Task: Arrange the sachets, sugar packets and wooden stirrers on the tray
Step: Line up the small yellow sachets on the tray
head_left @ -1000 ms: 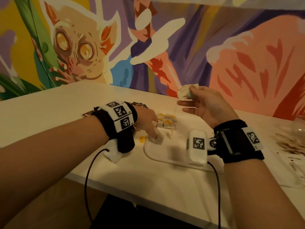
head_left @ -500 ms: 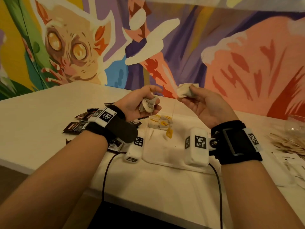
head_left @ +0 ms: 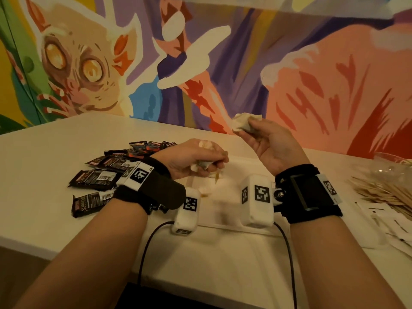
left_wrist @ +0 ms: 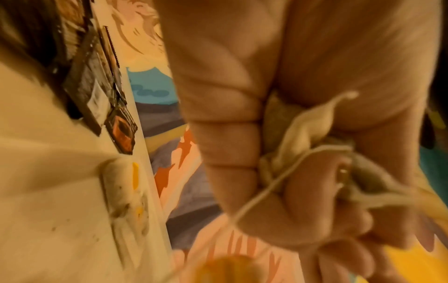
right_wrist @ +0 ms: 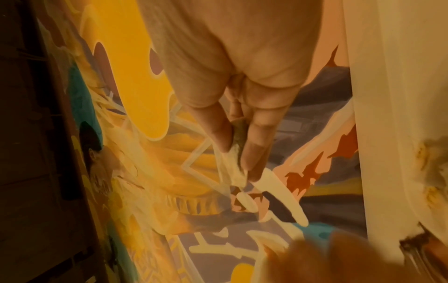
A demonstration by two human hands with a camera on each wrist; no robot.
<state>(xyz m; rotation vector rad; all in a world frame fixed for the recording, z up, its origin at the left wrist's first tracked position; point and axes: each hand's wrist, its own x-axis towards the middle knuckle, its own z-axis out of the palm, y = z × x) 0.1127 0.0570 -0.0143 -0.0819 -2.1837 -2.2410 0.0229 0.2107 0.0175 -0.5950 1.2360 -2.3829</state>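
My left hand hovers over the left part of the white tray and grips a crumpled tea bag whose string and yellow tag dangle down. In the left wrist view the curled fingers close round this tea bag. My right hand is raised above the tray's far side and pinches a second tea bag between thumb and fingers; the right wrist view shows that tea bag pinched. More tea bags lie on the tray.
Several dark sachets are scattered on the white table left of the tray. A heap of wooden stirrers and white paper packets lie at the right, behind them a glass. A painted wall stands behind the table.
My left hand picked a tea bag off the tray, lifted it, and has now come down lower over the tray's left part. My right hand has kept its tea bag raised.
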